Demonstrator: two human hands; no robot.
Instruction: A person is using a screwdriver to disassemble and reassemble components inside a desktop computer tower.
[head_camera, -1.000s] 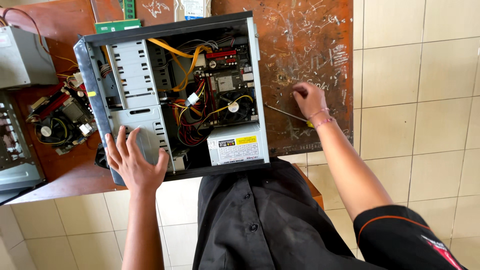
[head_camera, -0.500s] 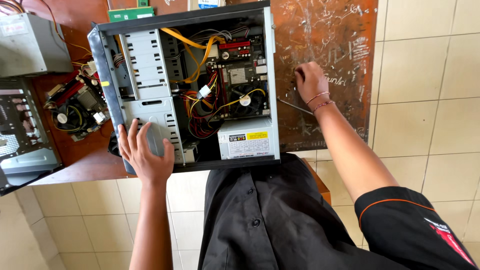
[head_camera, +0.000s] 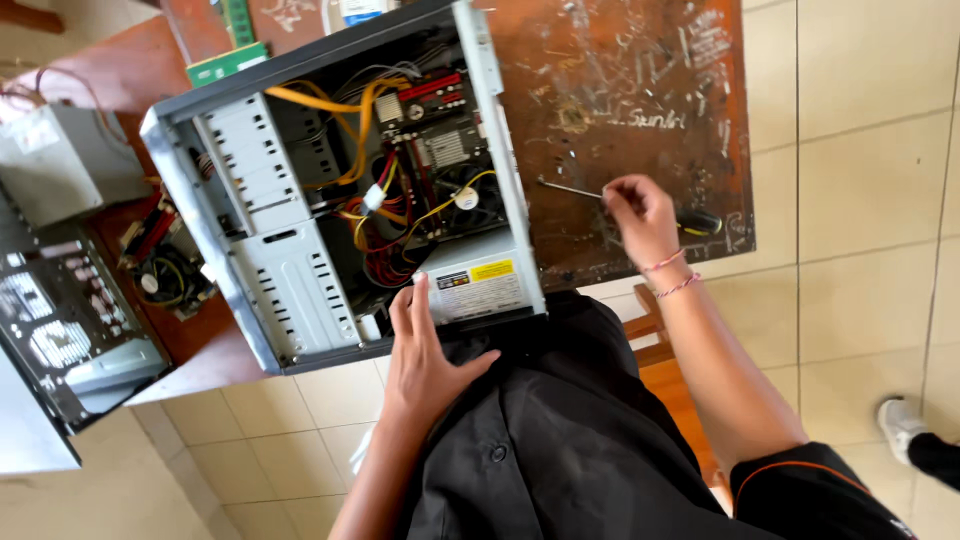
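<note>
An open desktop computer case (head_camera: 265, 300) lies on its side on a scratched brown table (head_camera: 620, 90), with yellow and red cables, a motherboard and a grey power supply (head_camera: 480, 285) inside. My left hand (head_camera: 425, 350) rests flat on the case's near edge, fingers apart, touching the power supply. To the right of the case, my right hand (head_camera: 635, 210) curls its fingers over a screwdriver (head_camera: 568, 187) lying on the table. The black and yellow handle sticks out past my hand.
A loose grey power supply (head_camera: 60, 160), a bare motherboard with a fan (head_camera: 160, 270) and a perforated metal chassis (head_camera: 60, 330) sit left of the case. A green circuit card (head_camera: 225, 62) lies behind. A wooden chair (head_camera: 655, 340) is under me. Another person's shoe (head_camera: 905, 425) is on the tiled floor.
My left hand slid right from the drive cage to the power supply. My right hand went from lying open by the screwdriver to closing its fingers on it.
</note>
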